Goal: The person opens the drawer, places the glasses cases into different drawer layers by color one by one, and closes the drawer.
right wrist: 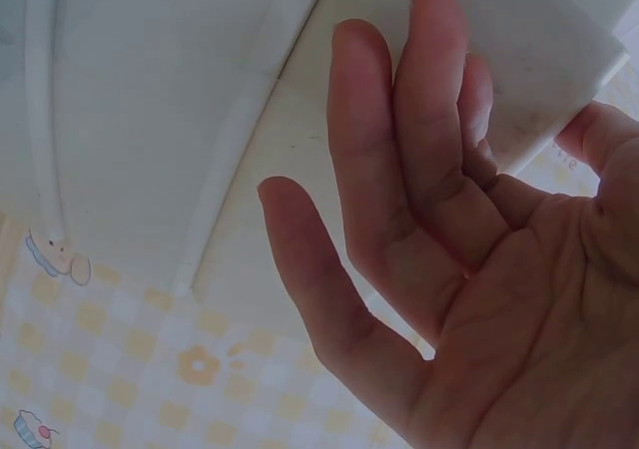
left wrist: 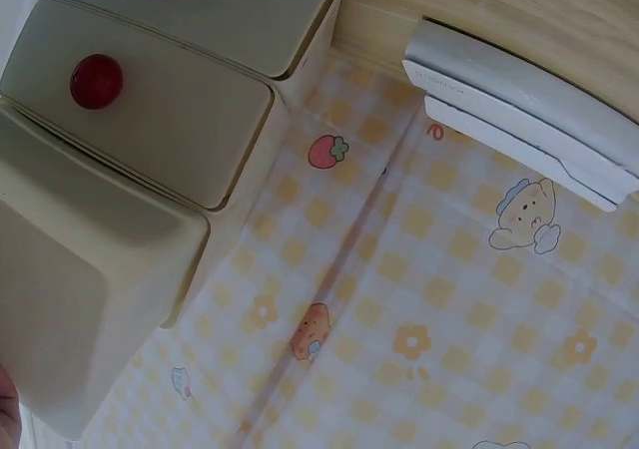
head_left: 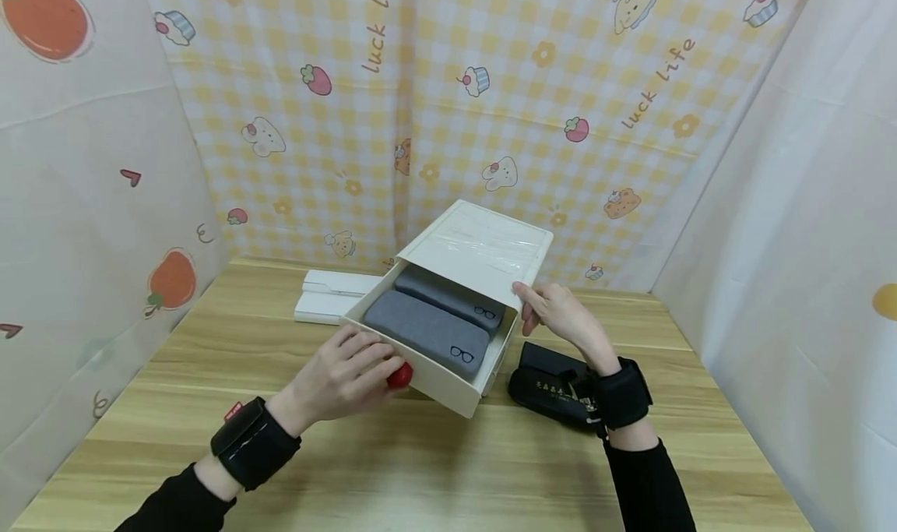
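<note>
A white drawer cabinet (head_left: 483, 240) stands on the table with its top drawer (head_left: 441, 388) pulled out. Two grey glasses cases (head_left: 427, 333) lie side by side in that drawer, each with a small glasses print. My left hand (head_left: 343, 372) grips the drawer's red knob (head_left: 400, 375) at the front. At the cabinet's upper front corner, my right hand (head_left: 557, 310) holds the edge between thumb and index finger; its other fingers (right wrist: 359, 140) are extended beside the cabinet's wall. Two lower drawers (left wrist: 150, 90) with red knobs appear in the left wrist view.
A black soft case (head_left: 550, 384) with gold lettering lies right of the cabinet, under my right wrist. Behind the left side are white flat cases (head_left: 325, 294). A yellow checked curtain (head_left: 448, 111) closes off the back of the table.
</note>
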`<state>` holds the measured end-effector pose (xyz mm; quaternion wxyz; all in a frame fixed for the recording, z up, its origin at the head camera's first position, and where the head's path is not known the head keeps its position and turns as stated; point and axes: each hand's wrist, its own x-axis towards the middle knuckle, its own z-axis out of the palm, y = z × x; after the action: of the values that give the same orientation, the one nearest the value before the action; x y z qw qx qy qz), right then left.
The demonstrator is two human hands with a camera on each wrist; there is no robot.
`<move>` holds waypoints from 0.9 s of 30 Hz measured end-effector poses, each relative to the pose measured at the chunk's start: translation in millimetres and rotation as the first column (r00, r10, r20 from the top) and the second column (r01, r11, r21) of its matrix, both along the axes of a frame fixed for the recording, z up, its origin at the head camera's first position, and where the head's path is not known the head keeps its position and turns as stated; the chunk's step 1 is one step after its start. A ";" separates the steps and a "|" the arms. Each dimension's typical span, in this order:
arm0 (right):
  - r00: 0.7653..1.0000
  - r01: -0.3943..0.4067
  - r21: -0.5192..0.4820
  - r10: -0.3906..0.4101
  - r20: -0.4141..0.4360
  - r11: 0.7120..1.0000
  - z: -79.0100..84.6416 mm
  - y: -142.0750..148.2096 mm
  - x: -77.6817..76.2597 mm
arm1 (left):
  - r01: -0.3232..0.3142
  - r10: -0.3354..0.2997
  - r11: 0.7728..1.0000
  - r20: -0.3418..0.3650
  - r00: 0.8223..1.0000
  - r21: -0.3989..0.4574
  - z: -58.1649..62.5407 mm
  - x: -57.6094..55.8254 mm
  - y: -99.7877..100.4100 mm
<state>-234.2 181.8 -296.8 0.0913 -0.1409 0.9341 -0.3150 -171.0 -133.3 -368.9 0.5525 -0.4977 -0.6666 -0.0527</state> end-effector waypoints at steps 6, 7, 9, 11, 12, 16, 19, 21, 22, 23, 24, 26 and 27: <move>1.000 -0.002 0.001 0.002 -0.002 1.000 0.0 -0.2 0.0 | -0.083 0.087 0.995 0.083 0.993 -0.047 2.8 -6.8 0.8; 1.000 -0.002 0.000 0.002 -0.002 1.000 0.0 -0.3 0.1 | -0.094 0.099 0.994 0.092 0.991 -0.054 3.0 -8.3 1.7; 1.000 0.000 -0.001 0.000 -0.001 1.000 0.2 -0.5 0.3 | -0.109 0.115 0.992 0.105 0.988 -0.062 3.3 -11.7 3.9; 1.000 0.001 -0.001 -0.001 0.000 1.000 0.5 -0.6 0.6 | -0.119 0.126 0.991 0.118 0.985 -0.069 3.5 -15.3 6.9; 1.000 0.002 -0.002 -0.002 0.000 1.000 0.7 -0.7 0.7 | -0.125 0.133 0.990 0.126 0.983 -0.072 3.6 -17.3 8.4; 1.000 0.002 -0.001 -0.002 0.000 1.000 1.4 -0.9 1.3 | -0.147 0.157 0.986 0.158 0.975 -0.073 3.9 -25.9 14.9; 1.000 0.001 0.000 -0.001 0.000 1.000 1.7 -1.0 1.8 | -0.167 0.176 0.984 0.175 0.969 -0.062 3.9 -33.2 20.6; 1.000 0.000 0.000 0.000 0.002 1.000 1.8 -1.0 2.1 | -0.180 0.186 0.982 0.185 0.965 -0.053 3.7 -38.2 24.9; 1.000 -0.001 -0.001 0.001 0.003 1.000 1.8 -0.9 2.3 | -0.182 0.187 0.982 0.190 0.964 -0.048 3.7 -40.8 26.9; 1.000 -0.002 -0.002 0.002 0.004 1.000 1.7 -0.9 2.4 | -0.185 0.190 0.982 0.199 0.961 -0.045 3.7 -43.4 29.0; 1.000 -0.003 -0.003 0.003 0.003 1.000 1.7 -1.0 2.4 | -0.187 0.191 0.982 0.208 0.959 -0.041 3.8 -46.0 30.9; 1.000 -0.005 -0.004 0.005 0.001 1.000 1.6 -1.0 2.2 | -0.190 0.194 0.981 0.222 0.956 -0.037 3.5 -51.0 34.8; 1.000 -0.005 -0.005 0.005 0.000 1.000 1.5 -1.0 2.1 | -0.193 0.196 0.981 0.232 0.953 -0.035 3.5 -53.4 36.5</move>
<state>-232.2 180.8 -295.2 0.0919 -0.1434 0.9330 -0.3169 -224.4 -96.8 -365.4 0.4695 -0.4234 -0.7730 -0.0524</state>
